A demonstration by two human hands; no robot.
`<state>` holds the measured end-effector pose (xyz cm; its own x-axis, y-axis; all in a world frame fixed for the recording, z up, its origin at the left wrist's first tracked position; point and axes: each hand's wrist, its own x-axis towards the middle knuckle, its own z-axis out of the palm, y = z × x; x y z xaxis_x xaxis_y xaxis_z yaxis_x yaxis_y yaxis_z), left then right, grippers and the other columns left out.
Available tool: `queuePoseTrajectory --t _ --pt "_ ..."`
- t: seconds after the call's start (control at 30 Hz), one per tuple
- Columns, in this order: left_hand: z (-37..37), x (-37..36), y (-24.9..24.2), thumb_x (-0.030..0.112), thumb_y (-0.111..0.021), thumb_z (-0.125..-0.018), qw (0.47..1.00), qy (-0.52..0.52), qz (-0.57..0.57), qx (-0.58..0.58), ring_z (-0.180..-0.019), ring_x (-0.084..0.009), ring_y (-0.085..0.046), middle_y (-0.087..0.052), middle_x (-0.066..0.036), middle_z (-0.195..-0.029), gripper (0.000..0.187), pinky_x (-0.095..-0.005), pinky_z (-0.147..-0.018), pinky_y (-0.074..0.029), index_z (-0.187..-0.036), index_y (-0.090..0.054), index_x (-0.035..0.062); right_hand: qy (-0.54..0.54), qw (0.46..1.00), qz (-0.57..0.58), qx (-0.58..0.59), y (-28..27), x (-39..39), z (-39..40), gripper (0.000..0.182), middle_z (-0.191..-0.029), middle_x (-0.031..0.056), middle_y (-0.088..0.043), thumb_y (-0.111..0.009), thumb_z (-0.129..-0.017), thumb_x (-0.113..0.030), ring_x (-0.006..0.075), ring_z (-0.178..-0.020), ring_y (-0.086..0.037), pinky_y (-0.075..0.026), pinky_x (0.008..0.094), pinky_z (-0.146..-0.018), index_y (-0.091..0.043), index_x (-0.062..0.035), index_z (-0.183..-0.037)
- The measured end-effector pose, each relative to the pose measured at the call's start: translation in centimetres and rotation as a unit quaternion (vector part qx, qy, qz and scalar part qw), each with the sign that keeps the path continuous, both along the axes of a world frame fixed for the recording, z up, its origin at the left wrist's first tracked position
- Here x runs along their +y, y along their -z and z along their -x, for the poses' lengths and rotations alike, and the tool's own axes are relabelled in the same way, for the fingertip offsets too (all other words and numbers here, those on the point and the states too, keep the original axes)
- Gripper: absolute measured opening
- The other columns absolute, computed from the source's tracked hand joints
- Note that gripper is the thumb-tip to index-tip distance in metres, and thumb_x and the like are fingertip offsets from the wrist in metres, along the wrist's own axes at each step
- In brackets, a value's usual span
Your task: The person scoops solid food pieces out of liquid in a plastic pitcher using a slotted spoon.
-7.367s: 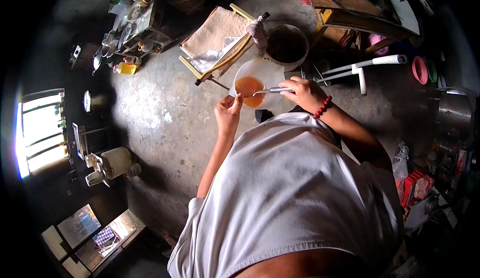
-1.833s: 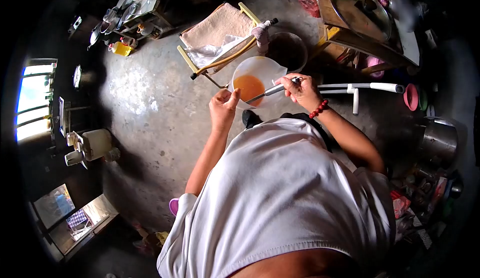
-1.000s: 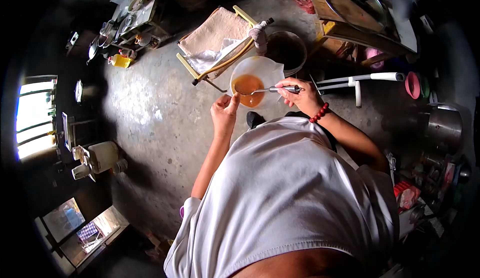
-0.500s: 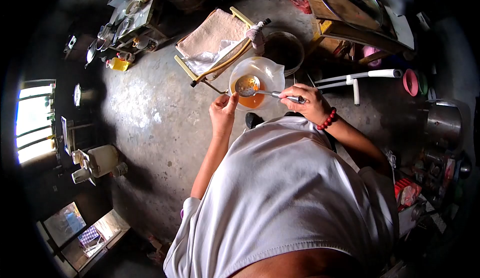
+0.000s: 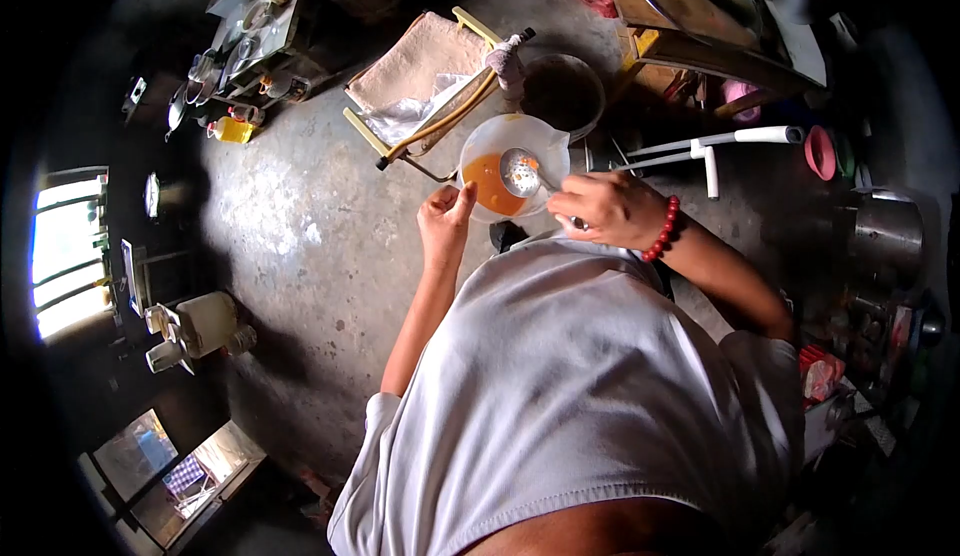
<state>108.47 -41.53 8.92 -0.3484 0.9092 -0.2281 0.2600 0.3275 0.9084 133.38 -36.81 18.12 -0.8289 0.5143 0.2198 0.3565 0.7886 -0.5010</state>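
A translucent plastic bowl (image 5: 478, 139) with orange liquid (image 5: 484, 188) in it is held in front of me. My left hand (image 5: 446, 215) pinches its near left rim, thumb on top. In my right hand (image 5: 612, 210), wearing a red bead bracelet, is the handle of a metal slotted ladle (image 5: 518, 173). The ladle's round head is over the right part of the bowl, with small orange bits on it. Whether the head touches the liquid is hard to tell. My right fingers hide most of the handle.
Beyond the bowl stands a folding chair (image 5: 425, 61) with a pinkish cloth and plastic bag. A dark round tub (image 5: 560, 91) sits behind the bowl. At right are a wooden table (image 5: 660, 6) and a white-gripped metal frame (image 5: 710, 146). Concrete floor (image 5: 290, 216) lies at left.
The ladle head has moved from the bowl's left-middle to its right side. My right hand has turned and shifted slightly, hiding more of the handle. My left hand stays on the rim.
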Motion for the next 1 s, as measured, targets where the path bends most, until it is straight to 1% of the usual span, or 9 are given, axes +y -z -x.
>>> queuePoseTrajectory --t 0.07,0.13,0.23,0.33,0.47,0.57,0.7,0.8,1.0 --pt "-0.2 0.1 0.1 0.039 -0.069 -0.077 1.0 0.005 -0.009 -0.011 -0.054 -0.0066 -0.038 -0.044 0.002 -0.053 0.047 -0.0247 -0.047 -0.033 -0.061 -0.054 -0.0024 -0.018 0.996 -0.056 -0.063 0.4 -0.3 1.0 0.029 -0.077 0.0074 -0.053 -0.072 -0.064 -0.018 0.0241 -0.067 -0.06 -0.05 0.0328 -0.058 -0.056 -0.0073 -0.086" --pt "-0.3 0.2 0.4 0.038 -0.069 -0.077 1.0 0.009 -0.01 -0.016 -0.054 -0.0068 -0.039 -0.045 0.001 -0.053 0.047 -0.0249 -0.047 -0.033 -0.061 -0.054 -0.0025 -0.013 0.991 -0.12 -0.058 2.7 -0.4 2.8 0.03 -0.079 0.0071 -0.054 -0.071 -0.063 -0.017 0.025 -0.069 -0.058 -0.05 0.034 -0.058 -0.057 -0.0075 -0.088" --pt "-0.2 0.4 0.8 0.038 -0.07 -0.076 1.0 0.018 -0.01 -0.018 -0.054 -0.0072 -0.039 -0.045 0.001 -0.053 0.046 -0.0253 -0.048 -0.034 -0.061 -0.054 -0.0025 -0.019 0.994 -0.069 -0.077 3.3 -0.5 3.8 0.03 -0.081 0.0083 -0.055 -0.069 -0.063 -0.017 0.0252 -0.071 -0.056 -0.049 0.0354 -0.058 -0.057 -0.0072 -0.089" --pt "-0.1 0.5 0.9 0.039 -0.07 -0.076 1.0 0.027 -0.004 -0.016 -0.054 -0.0074 -0.04 -0.045 0.001 -0.053 0.047 -0.0256 -0.048 -0.035 -0.061 -0.054 -0.0025 0.018 0.994 -0.104 -0.035 1.8 -0.4 4.4 0.023 -0.076 0.0083 -0.053 -0.067 -0.065 -0.013 0.0236 -0.065 -0.058 -0.049 0.0335 -0.057 -0.055 -0.0058 -0.083" --pt "0.0 0.4 1.0 0.042 -0.07 -0.075 0.999 0.031 -0.009 -0.002 -0.053 -0.0075 -0.04 -0.045 0.0 -0.053 0.049 -0.0259 -0.048 -0.035 -0.061 -0.054 -0.0025 -0.003 0.996 -0.094 -0.011 3.6 -0.1 3.9 0.021 -0.074 0.0093 -0.052 -0.066 -0.068 -0.013 0.0256 -0.067 -0.058 -0.049 0.0351 -0.059 -0.055 -0.006 -0.084" --pt "0.3 0.3 1.5 0.042 -0.07 -0.075 1.0 0.017 -0.013 -0.02 -0.053 -0.0073 -0.04 -0.045 0.001 -0.053 0.049 -0.0256 -0.048 -0.035 -0.061 -0.055 -0.0025 0.019 0.999 0.035 0.016 3.6 -0.1 3.7 0.017 -0.074 0.011 -0.051 -0.066 -0.072 -0.013 0.0277 -0.068 -0.058 -0.049 0.0364 -0.061 -0.054 -0.0065 -0.084" --pt "0.5 0.4 1.0 0.042 -0.07 -0.075 1.0 0.023 -0.007 -0.016 -0.053 -0.0069 -0.04 -0.046 0.002 -0.054 0.049 -0.0251 -0.047 -0.035 -0.061 -0.055 -0.0024 0.019 0.998 0.058 0.015 4.0 0.0 3.7 0.017 -0.074 0.0105 -0.05 -0.065 -0.073 -0.012 0.0276 -0.07 -0.059 -0.049 0.0366 -0.063 -0.055 -0.0075 -0.086" --pt "0.8 0.4 1.1 0.041 -0.071 -0.075 1.0 0.021 -0.006 -0.008 -0.054 -0.0065 -0.04 -0.046 0.002 -0.054 0.048 -0.0245 -0.048 -0.034 -0.061 -0.056 -0.0023 -0.012 0.996 0.09 0.009 4.1 0.2 3.6 0.025 -0.081 0.0134 -0.053 -0.069 -0.071 -0.015 0.0315 -0.077 -0.06 -0.05 0.0379 -0.068 -0.054 -0.0059 -0.089" --pt "0.7 0.4 0.6 0.04 -0.07 -0.076 1.0 0.011 -0.006 -0.022 -0.055 -0.0062 -0.04 -0.047 0.002 -0.055 0.046 -0.0239 -0.048 -0.034 -0.064 -0.058 -0.0025 -0.02 0.986 0.146 0.082 4.3 0.4 2.9 0.014 -0.077 0.0089 -0.053 -0.062 -0.075 -0.007 0.0265 -0.072 -0.059 -0.048 0.0344 -0.064 -0.059 -0.0057 -0.088"
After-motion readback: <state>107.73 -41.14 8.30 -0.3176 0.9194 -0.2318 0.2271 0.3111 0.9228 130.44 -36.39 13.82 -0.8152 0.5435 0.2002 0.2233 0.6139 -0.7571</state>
